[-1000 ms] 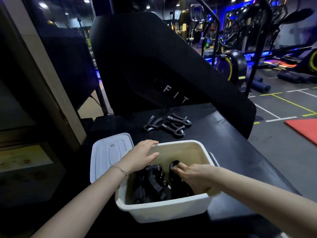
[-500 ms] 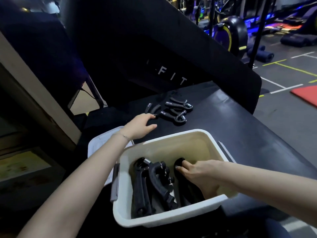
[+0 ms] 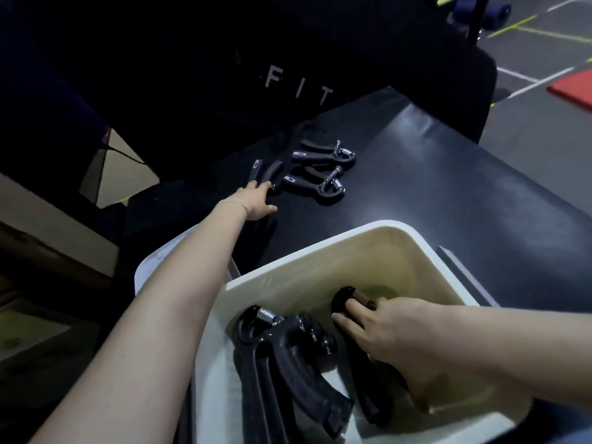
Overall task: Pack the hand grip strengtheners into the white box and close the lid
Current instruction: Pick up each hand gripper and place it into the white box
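The white box (image 3: pixel 320 257) stands open at the near edge of the black table, with black hand grip strengtheners (image 3: pixel 288 363) lying in its left half. My right hand (image 3: pixel 381 331) is inside the box, fingers pressed on another black strengthener (image 3: pixel 344 299) standing at the middle. My left hand (image 3: pixel 256 200) stretches over the table with its fingertips touching the nearest loose strengthener (image 3: pixel 266 174). Two more loose strengtheners (image 3: pixel 320 184) with chrome springs lie just right of it. The white lid (image 3: pixel 153 267) lies left of the box, mostly hidden under my left forearm.
A tall black padded panel lettered "FIT" (image 3: pixel 298 88) rises behind the table. The gym floor with painted lines and a red mat (image 3: pixel 573 88) lies to the right. A dark drop-off borders the table's left side.
My left hand has left the box rim and reached forward to the loose strengtheners. The camera has tilted down and closer. My right hand stays in the box on the same strengthener.
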`<action>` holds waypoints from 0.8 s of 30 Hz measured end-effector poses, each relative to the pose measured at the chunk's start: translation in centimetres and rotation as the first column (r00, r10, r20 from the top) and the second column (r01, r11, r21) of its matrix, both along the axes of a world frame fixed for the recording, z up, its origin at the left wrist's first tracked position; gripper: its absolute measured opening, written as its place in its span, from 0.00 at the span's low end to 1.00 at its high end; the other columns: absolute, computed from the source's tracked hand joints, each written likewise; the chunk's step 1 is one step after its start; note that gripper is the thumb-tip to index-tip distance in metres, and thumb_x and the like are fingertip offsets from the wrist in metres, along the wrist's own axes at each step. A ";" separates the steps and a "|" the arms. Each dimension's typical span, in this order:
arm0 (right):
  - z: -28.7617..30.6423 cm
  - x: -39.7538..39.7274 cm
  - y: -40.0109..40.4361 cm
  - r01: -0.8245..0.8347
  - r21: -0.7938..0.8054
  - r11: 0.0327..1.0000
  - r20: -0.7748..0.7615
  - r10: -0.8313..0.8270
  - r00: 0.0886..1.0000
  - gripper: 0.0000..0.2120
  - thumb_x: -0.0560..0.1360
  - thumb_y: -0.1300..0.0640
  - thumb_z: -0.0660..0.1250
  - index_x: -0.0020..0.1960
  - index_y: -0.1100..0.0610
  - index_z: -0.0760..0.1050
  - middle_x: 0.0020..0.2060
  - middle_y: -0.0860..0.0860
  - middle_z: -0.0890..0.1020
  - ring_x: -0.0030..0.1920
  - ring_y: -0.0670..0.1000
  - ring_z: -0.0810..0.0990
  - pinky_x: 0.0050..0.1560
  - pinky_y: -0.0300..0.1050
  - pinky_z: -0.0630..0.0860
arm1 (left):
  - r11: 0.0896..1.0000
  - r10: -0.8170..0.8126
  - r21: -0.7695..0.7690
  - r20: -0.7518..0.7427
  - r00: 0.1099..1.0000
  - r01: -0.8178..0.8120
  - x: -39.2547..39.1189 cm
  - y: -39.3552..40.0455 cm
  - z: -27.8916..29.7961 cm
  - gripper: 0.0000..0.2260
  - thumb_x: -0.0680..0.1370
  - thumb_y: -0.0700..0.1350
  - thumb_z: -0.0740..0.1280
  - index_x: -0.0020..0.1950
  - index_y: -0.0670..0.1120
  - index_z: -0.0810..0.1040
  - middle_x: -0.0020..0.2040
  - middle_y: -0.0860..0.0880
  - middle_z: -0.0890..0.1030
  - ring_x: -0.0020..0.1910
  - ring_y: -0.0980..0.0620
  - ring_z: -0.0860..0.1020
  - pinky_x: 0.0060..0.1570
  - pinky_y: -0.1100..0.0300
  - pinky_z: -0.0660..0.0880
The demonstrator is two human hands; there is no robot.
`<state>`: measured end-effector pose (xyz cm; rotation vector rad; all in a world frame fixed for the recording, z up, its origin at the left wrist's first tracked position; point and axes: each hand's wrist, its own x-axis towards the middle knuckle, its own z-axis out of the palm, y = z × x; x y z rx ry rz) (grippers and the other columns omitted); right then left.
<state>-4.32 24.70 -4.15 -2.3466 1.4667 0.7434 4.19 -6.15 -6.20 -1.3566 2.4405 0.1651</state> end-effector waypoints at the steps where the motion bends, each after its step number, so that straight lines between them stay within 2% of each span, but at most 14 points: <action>1: -0.4 0.1 0.0 0.011 -0.005 1.000 0.011 -0.011 1.000 0.53 0.70 0.49 0.72 0.73 0.66 0.35 0.67 0.68 0.59 0.44 0.61 0.76 0.28 0.48 0.67 | 1.000 0.002 0.002 0.008 1.000 -0.002 -0.2 -0.7 -0.4 0.32 0.78 0.55 0.61 0.77 0.52 0.49 0.79 0.44 0.48 0.75 0.38 0.54 0.74 0.46 0.55; 2: -0.8 0.0 -0.1 0.025 -0.006 1.000 0.015 -0.024 1.000 0.53 0.69 0.49 0.72 0.73 0.67 0.37 0.66 0.68 0.60 0.39 0.59 0.73 0.24 0.46 0.58 | 1.000 0.002 0.005 0.015 1.000 -0.003 -0.4 -1.5 -0.8 0.33 0.78 0.55 0.61 0.77 0.52 0.48 0.79 0.44 0.47 0.76 0.37 0.54 0.74 0.46 0.55; 4: -0.7 0.0 -0.4 0.019 -0.060 0.998 -0.007 -0.019 1.000 0.55 0.63 0.43 0.75 0.73 0.69 0.48 0.60 0.71 0.68 0.27 0.54 0.57 0.24 0.44 0.46 | 1.000 0.011 0.002 0.027 1.000 -0.011 -0.8 -2.7 -1.4 0.33 0.78 0.56 0.61 0.77 0.52 0.47 0.79 0.45 0.45 0.75 0.37 0.54 0.74 0.46 0.55; 5: -0.2 0.0 -0.5 0.010 -0.093 0.996 -0.006 -0.010 1.000 0.55 0.61 0.42 0.75 0.73 0.70 0.51 0.58 0.72 0.70 0.27 0.52 0.50 0.24 0.43 0.45 | 1.000 0.019 -0.002 0.029 0.999 -0.019 -0.9 -3.3 -1.7 0.33 0.78 0.57 0.61 0.77 0.52 0.47 0.79 0.45 0.45 0.75 0.37 0.54 0.74 0.45 0.55; 6: -0.2 0.0 -0.7 -0.010 -0.045 0.999 -0.003 0.010 1.000 0.53 0.64 0.45 0.74 0.73 0.70 0.48 0.59 0.72 0.68 0.28 0.52 0.48 0.24 0.44 0.46 | 1.000 0.028 -0.002 0.027 0.999 -0.028 -1.0 -4.0 -2.0 0.33 0.78 0.58 0.60 0.77 0.53 0.47 0.79 0.45 0.45 0.75 0.37 0.54 0.74 0.45 0.55; 8: -0.5 0.0 -0.7 -0.032 0.062 0.998 0.014 0.031 0.999 0.49 0.71 0.54 0.70 0.73 0.68 0.38 0.65 0.69 0.60 0.29 0.52 0.49 0.25 0.45 0.51 | 0.999 0.044 0.018 0.016 0.999 -0.044 -1.1 -5.1 -2.6 0.34 0.78 0.59 0.60 0.77 0.52 0.48 0.79 0.44 0.46 0.76 0.38 0.54 0.74 0.46 0.54; 9: -0.4 0.0 -0.6 -0.003 0.100 0.995 0.026 0.000 1.000 0.48 0.72 0.56 0.69 0.73 0.68 0.36 0.66 0.69 0.59 0.29 0.53 0.49 0.25 0.45 0.51 | 0.998 0.046 0.029 0.007 0.999 -0.046 -1.1 -5.5 -2.9 0.33 0.78 0.59 0.60 0.77 0.52 0.48 0.79 0.44 0.46 0.76 0.39 0.53 0.75 0.47 0.53; 11: -0.5 -0.2 -0.6 0.013 0.113 0.993 0.039 -0.018 0.999 0.48 0.72 0.56 0.69 0.73 0.68 0.36 0.66 0.69 0.59 0.29 0.54 0.48 0.25 0.45 0.51 | 0.999 0.030 0.015 -0.026 0.999 -0.029 -1.1 -6.1 -3.5 0.31 0.78 0.56 0.61 0.77 0.53 0.50 0.79 0.44 0.48 0.76 0.40 0.54 0.74 0.48 0.54; 16: -0.7 -0.2 -0.7 0.029 0.132 0.991 0.057 -0.037 0.998 0.47 0.72 0.58 0.68 0.73 0.67 0.36 0.66 0.69 0.58 0.30 0.51 0.52 0.26 0.45 0.52 | 0.996 0.001 -0.092 -0.095 0.996 -0.010 -0.7 -5.1 -3.9 0.21 0.80 0.49 0.62 0.72 0.57 0.63 0.75 0.41 0.57 0.68 0.31 0.61 0.68 0.44 0.62; 21: -0.3 -0.2 -0.8 0.025 0.132 0.991 0.046 -0.031 0.998 0.51 0.71 0.55 0.71 0.74 0.66 0.36 0.68 0.67 0.56 0.32 0.52 0.58 0.26 0.44 0.53 | 0.998 0.044 -0.051 0.000 0.999 -0.044 -0.7 -2.7 -2.6 0.21 0.75 0.50 0.67 0.67 0.53 0.67 0.73 0.37 0.56 0.65 0.32 0.66 0.64 0.45 0.67; 22: -0.2 -0.2 -0.7 0.018 0.129 0.992 0.042 -0.023 0.999 0.50 0.71 0.54 0.71 0.74 0.66 0.36 0.69 0.67 0.55 0.37 0.54 0.64 0.26 0.44 0.54 | 0.997 0.043 -0.065 0.015 0.999 -0.041 -0.6 -2.1 -2.5 0.23 0.75 0.51 0.67 0.68 0.51 0.65 0.72 0.36 0.58 0.64 0.32 0.67 0.63 0.45 0.68; 23: 0.2 -0.1 -0.6 0.016 0.126 0.992 0.042 -0.021 0.999 0.50 0.71 0.54 0.71 0.74 0.66 0.36 0.70 0.67 0.53 0.47 0.56 0.68 0.27 0.44 0.55 | 0.995 0.051 -0.086 0.009 0.999 -0.050 -0.5 -1.3 -2.3 0.25 0.75 0.51 0.66 0.70 0.49 0.62 0.70 0.35 0.60 0.64 0.32 0.68 0.62 0.45 0.68; 24: 0.4 -0.1 -0.5 0.014 0.117 0.993 0.052 -0.020 0.998 0.49 0.72 0.54 0.70 0.74 0.66 0.36 0.71 0.67 0.52 0.57 0.58 0.67 0.29 0.45 0.58 | 0.992 0.074 -0.101 -0.019 0.997 -0.075 -0.3 -0.5 -2.1 0.28 0.76 0.51 0.65 0.72 0.46 0.58 0.70 0.33 0.62 0.65 0.32 0.68 0.62 0.46 0.68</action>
